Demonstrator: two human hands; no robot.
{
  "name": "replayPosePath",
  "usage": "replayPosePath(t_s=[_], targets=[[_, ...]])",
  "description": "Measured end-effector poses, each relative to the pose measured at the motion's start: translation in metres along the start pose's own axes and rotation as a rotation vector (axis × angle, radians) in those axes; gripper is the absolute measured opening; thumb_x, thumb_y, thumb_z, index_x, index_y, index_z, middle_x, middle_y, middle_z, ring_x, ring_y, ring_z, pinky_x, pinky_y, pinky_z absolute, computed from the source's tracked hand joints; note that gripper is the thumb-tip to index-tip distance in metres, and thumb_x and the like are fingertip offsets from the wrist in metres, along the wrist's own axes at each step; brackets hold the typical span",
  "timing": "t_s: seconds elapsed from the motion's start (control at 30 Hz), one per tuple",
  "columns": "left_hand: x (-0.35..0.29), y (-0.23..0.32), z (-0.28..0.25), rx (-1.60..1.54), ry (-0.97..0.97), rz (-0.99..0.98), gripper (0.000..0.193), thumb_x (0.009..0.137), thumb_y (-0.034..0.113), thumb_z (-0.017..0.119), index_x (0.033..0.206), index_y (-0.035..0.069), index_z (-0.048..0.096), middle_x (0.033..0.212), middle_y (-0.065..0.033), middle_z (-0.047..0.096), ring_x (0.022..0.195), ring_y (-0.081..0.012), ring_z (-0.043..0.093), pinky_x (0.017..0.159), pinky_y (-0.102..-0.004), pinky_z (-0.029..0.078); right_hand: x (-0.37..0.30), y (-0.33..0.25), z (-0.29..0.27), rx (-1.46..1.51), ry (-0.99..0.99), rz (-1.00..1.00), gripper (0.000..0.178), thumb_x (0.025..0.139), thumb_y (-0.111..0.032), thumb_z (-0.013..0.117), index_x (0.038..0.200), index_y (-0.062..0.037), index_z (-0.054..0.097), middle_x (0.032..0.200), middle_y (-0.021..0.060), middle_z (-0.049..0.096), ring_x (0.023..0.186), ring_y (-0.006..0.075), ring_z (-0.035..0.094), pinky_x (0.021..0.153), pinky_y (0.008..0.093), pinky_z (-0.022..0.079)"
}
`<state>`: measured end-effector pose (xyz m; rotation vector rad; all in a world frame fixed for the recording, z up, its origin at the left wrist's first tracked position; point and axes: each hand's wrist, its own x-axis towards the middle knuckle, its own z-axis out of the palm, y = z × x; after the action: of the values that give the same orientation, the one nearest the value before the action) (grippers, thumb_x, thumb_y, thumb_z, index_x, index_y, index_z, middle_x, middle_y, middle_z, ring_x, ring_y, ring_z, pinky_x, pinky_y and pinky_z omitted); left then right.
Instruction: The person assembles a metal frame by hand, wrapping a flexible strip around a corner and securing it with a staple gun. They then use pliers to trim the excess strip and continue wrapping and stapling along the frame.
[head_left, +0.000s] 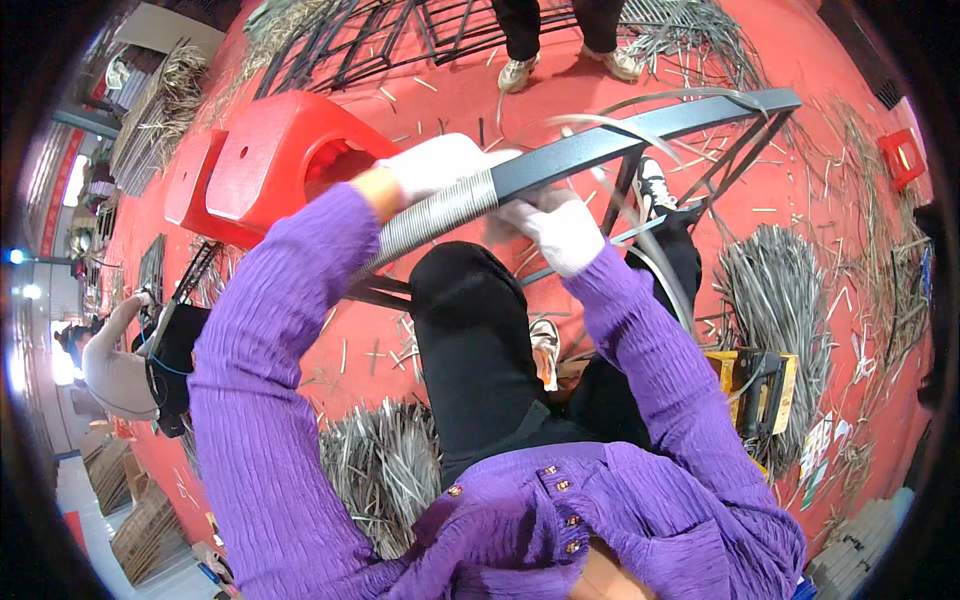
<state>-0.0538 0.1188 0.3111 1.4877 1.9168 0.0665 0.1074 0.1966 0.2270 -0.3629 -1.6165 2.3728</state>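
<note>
Across my lap slants a dark metal frame with a wide flat bar. Close turns of grey flat strip form a winding round the bar's lower left part. My left hand, in a white glove, lies at the bar's far edge by the end of the winding; motion smears its fingers. Also gloved in white, my right hand is closed at the near edge, its fingertips blurred and partly behind the bar. A loose grey strip loops over the bar and down past my right forearm.
Red plastic stools stand at the left. Bundles of grey strips lie at the right and beside my leg. Black metal frames and a person's shoes are at the far side. Another person works at the left.
</note>
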Motion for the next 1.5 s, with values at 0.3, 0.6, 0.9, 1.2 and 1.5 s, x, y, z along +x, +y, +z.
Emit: replayPosePath(t_s=[0.3,0.6,0.9,1.2,1.5], targets=[[-0.034,0.039,0.069,0.806,1.018,0.144,0.042,0.089,0.043,0.063,0.108,0.006,0.063,0.066,-0.0067,0.056,0.060,-0.0237,0.060,0.054,-0.0354,0.047,-0.257,-0.050,-0.096,-0.528,0.293,-0.108,0.017,0.090,-0.011,0.061,0.090,0.0031,0.070,0.079,0.0075,0.068,0.075,0.0146,0.065,0.072,0.0296,0.052],[0.001,0.005,0.007,0.136,0.419,0.267,0.045,0.101,0.040,0.046,0.080,0.006,0.066,0.058,-0.0109,0.058,0.051,-0.0256,0.057,0.051,-0.0386,0.045,-0.336,-0.072,-0.204,-1.333,1.580,-0.536,0.033,0.100,-0.025,0.052,0.091,0.0001,0.071,0.085,0.0050,0.069,0.076,0.0140,0.061,0.070,0.0321,0.049],[0.050,-0.052,0.044,-0.815,-0.027,0.064,0.053,0.100,0.046,0.046,0.085,0.000,0.068,0.069,-0.0036,0.065,0.065,-0.0140,0.061,0.060,-0.0324,0.047,-0.043,0.004,-0.012,-0.309,0.104,-0.243,0.041,0.095,-0.008,0.054,0.134,0.0027,0.050,0.117,0.0158,0.065,0.105,0.0255,0.065,0.090,0.0343,0.052],[-0.028,0.045,0.002,-0.270,0.230,0.032,0.054,0.083,0.028,0.070,0.128,0.000,0.058,0.093,-0.0040,0.066,0.078,-0.0112,0.060,0.068,-0.0308,0.049,-0.081,-0.026,-0.027,-0.205,0.102,0.140,0.021,0.093,-0.015,0.058,0.097,0.0030,0.068,0.082,0.0072,0.070,0.073,0.0119,0.067,0.071,0.0276,0.053],[-0.003,0.026,0.049,0.681,0.954,0.289,0.017,0.089,0.024,0.062,0.096,0.009,0.064,0.064,-0.0082,0.060,0.063,-0.0305,0.062,0.057,-0.0395,0.048,-0.358,-0.069,-0.203,-0.838,1.050,0.003,0.018,0.088,-0.017,0.065,0.093,0.0004,0.067,0.088,0.0104,0.067,0.074,0.0169,0.064,0.069,0.0318,0.051]])
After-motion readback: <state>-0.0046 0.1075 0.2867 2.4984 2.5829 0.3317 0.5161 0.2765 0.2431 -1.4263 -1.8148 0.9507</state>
